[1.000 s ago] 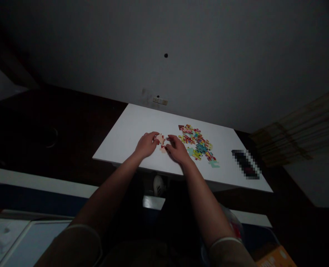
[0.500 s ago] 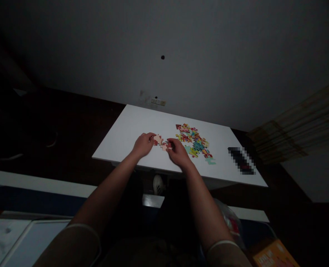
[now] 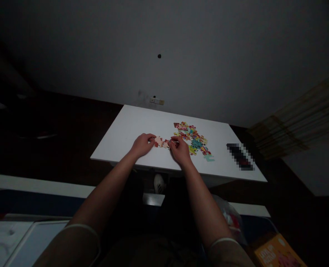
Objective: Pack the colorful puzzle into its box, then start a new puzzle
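Note:
On the white table [image 3: 117, 129], my left hand [image 3: 142, 144] is closed on the left edge of a pale pink and red puzzle piece [image 3: 158, 141]. My right hand [image 3: 180, 151] pinches a second pink and red puzzle piece [image 3: 166, 144] at its right side. The two pieces lie side by side and look to be touching; whether they interlock I cannot tell. Right of my right hand spreads a loose heap of colourful puzzle pieces [image 3: 197, 143], with a pale green piece [image 3: 209, 158] at its near end.
A dark, pixelated object [image 3: 240, 156] lies on the table's right side. Behind the table stands a grey wall with a socket strip [image 3: 156, 101]. An orange box [image 3: 279, 252] and a clear plastic bag [image 3: 231, 217] are at the lower right. A patterned curtain [image 3: 286, 126] hangs at the right.
The right-hand puzzle piece has come up level with the left one, closing the gap between them. My right hand has turned and its fingers have shifted slightly up. The camera view moved a little.

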Available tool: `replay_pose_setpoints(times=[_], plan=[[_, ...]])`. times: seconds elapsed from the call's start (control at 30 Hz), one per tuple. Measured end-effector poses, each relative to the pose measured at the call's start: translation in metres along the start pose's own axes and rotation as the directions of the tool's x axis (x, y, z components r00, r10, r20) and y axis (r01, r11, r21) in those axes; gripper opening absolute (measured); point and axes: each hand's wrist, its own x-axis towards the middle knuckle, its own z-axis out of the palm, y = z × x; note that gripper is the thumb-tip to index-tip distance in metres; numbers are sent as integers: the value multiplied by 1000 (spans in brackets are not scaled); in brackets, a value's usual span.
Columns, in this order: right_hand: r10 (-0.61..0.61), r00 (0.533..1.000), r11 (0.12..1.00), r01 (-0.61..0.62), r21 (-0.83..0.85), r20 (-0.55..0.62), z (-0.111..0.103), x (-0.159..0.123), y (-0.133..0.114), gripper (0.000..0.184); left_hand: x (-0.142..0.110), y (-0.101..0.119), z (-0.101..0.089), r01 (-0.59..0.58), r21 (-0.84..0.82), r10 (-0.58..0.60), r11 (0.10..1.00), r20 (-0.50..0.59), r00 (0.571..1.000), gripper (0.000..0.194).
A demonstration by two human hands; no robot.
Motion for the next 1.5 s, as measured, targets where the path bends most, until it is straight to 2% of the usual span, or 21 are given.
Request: replay_pose_setpoints(times=[0.23, 0.43, 0.73, 1.0, 1.2, 1.3, 1.4, 1.5], plan=[[-54, 999, 998, 55, -25, 5, 0, 1, 3, 27, 1, -3, 3, -27, -19, 27, 999, -27, 999, 35], [-72, 997, 997, 72, -28, 7, -1, 0, 1, 24, 4, -5, 2, -90, -55, 87, 994, -59, 994, 42], [-61, 998, 996, 62, -69, 17, -1, 0, -6, 20, 2, -4, 8, -72, -77, 76, 994, 49, 996, 35], [-89, 996, 994, 91, -68, 24, -3, 0, -7, 20, 4, -11, 9, -55, -99, 57, 994, 18, 998, 41], [-73, 997, 995, 74, -72, 21, -3, 0, -8, 18, -6, -11, 0, -96, -26, 97, 995, 43, 994, 48], [-19, 1000, 1000, 19, -11, 19, -2, 1, -9, 18, -18, -7, -5, -153, 9, 152, 988, 78, 985, 50], [81, 997, 989, -82, 125, 12, 3, 5, -10, 21, -28, -5, -5, -183, 17, 181, 983, 86, 980, 42], [85, 995, 974, -95, 207, 55, 13, 13, -9, 21, -30, -2, -4, -194, 8, 193, 981, 67, 979, 43]])
